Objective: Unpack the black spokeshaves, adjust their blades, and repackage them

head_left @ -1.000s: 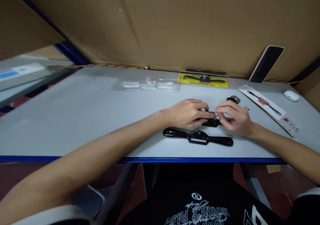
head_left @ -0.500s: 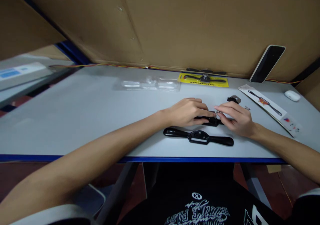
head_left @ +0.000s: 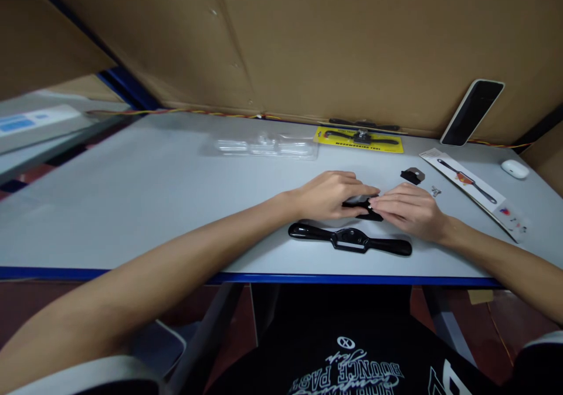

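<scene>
My left hand (head_left: 328, 196) is closed around one side of a black spokeshave body (head_left: 369, 214), steadying it on the table. The fingertips of my right hand (head_left: 411, 210) pinch a small shiny metal screw at the middle of this body; the fingers hide most of it. A second black spokeshave body (head_left: 352, 239), with two handles and a slot, lies just in front of both hands. Beyond my right hand are a metal blade with a black cap piece (head_left: 412, 176) and some small silver screws (head_left: 435, 191).
Clear plastic blister packaging (head_left: 264, 146) and a yellow card (head_left: 358, 142) picturing a spokeshave lie at the back. A phone (head_left: 471, 112) leans on the cardboard wall. At right are a printed card (head_left: 466, 181) and a white earbud case (head_left: 514, 169). A blue edge (head_left: 281, 278) borders the table's front.
My right hand has moved slightly left and down, bringing the small screw from above the spokeshave body onto its middle. The left hand stays nearly where it was.
</scene>
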`<state>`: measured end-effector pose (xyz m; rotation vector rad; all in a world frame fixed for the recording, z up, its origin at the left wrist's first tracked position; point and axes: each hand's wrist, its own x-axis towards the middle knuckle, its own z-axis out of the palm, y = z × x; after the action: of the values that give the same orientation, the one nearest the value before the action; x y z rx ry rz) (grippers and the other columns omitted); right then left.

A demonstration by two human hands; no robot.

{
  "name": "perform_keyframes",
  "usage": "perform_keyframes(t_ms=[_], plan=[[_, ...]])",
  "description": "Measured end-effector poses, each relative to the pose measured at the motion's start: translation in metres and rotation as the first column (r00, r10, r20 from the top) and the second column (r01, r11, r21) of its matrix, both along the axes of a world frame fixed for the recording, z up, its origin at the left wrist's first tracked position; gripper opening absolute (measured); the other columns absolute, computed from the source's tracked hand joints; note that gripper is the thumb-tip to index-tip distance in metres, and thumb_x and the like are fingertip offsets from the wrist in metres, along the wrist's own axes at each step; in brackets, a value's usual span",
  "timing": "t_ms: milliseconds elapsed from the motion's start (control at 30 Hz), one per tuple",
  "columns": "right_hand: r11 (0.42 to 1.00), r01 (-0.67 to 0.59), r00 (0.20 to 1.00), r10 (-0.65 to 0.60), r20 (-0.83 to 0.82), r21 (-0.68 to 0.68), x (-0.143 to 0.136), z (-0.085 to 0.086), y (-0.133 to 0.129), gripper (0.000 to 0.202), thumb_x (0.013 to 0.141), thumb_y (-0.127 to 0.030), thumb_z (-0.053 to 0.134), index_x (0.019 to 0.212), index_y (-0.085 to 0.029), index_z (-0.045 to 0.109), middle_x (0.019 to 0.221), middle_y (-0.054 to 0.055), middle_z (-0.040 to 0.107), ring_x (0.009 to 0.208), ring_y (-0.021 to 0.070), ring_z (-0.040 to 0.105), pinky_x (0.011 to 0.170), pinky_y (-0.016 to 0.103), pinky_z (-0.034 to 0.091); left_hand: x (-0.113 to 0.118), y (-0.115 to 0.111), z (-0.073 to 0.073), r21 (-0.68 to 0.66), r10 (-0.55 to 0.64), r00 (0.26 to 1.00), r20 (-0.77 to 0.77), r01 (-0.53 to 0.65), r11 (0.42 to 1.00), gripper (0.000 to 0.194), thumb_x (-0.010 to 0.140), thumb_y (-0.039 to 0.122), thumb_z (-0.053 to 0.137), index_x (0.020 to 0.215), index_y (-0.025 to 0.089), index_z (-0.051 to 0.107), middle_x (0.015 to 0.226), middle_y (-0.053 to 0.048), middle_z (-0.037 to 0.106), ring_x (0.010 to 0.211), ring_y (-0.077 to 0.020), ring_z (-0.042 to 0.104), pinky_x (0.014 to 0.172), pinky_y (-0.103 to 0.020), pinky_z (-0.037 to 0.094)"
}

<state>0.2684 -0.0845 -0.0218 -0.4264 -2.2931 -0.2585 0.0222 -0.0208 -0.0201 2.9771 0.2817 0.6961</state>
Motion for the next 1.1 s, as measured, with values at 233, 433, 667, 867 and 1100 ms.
perform_keyframes(t_ms=[233,433,667,867,1100], plan=[[0.999,0.04,0.999,-0.04,0.004,-0.034,-0.0008,-0.0003,0.0003,0.013,0.096,-0.013,0.072,0.102,-0.022,0.079,0.095,0.001,0.084,0.083,0.0174,0.078,0.071,0.034,0.063,0.0003,-0.0009,0.0013,-0.015,0.002,1.0,-0.012,-0.003,1.0,0.038,0.105,0.041,0.057,0.131,0.017,0.069,0.101,-0.006,0.081,0.087,-0.0204,0.072,0.081,-0.033,0.056],[0.999,0.032,0.999,-0.032,0.009,-0.037,-0.0003,-0.0002,0.0005,0.018,0.095,-0.012,0.072,0.106,-0.024,0.081,0.098,0.001,0.085,0.087,0.0187,0.078,0.071,0.035,0.062,0.0013,-0.0016,0.0027,-0.026,-0.006,1.0,-0.005,0.006,1.0,0.037,0.104,0.037,0.058,0.131,0.015,0.069,0.102,-0.007,0.081,0.086,-0.0205,0.071,0.082,-0.033,0.055],[0.998,0.032,0.999,-0.03,0.041,-0.051,-0.0022,0.0033,-0.0003,0.02,0.094,-0.01,0.07,0.106,-0.023,0.08,0.102,0.004,0.084,0.091,0.0203,0.077,0.075,0.037,0.064,-0.0006,-0.002,0.0052,-0.076,0.009,0.998,-0.059,-0.013,0.997,0.038,0.104,0.038,0.055,0.133,0.017,0.068,0.106,-0.006,0.081,0.088,-0.0203,0.07,0.085,-0.034,0.056],[0.996,0.017,1.0,-0.015,0.025,-0.086,-0.0013,0.0027,0.001,0.024,0.093,-0.008,0.067,0.106,-0.023,0.08,0.098,0.004,0.083,0.088,0.0202,0.074,0.074,0.038,0.062,0.0001,-0.0027,0.0067,-0.081,-0.01,0.999,-0.048,0.006,0.997,0.037,0.104,0.038,0.053,0.131,0.017,0.068,0.102,-0.006,0.08,0.087,-0.0212,0.069,0.084,-0.036,0.056],[0.997,0.038,0.998,-0.035,0.054,-0.064,0.0006,0.0018,0.0013,0.021,0.095,-0.009,0.067,0.104,-0.024,0.08,0.097,0.005,0.082,0.083,0.0194,0.071,0.073,0.037,0.061,0.0001,-0.0013,0.0055,-0.071,-0.007,0.999,-0.05,0.003,0.997,0.039,0.104,0.041,0.052,0.13,0.018,0.069,0.104,-0.007,0.079,0.088,-0.0217,0.068,0.085,-0.036,0.055]])
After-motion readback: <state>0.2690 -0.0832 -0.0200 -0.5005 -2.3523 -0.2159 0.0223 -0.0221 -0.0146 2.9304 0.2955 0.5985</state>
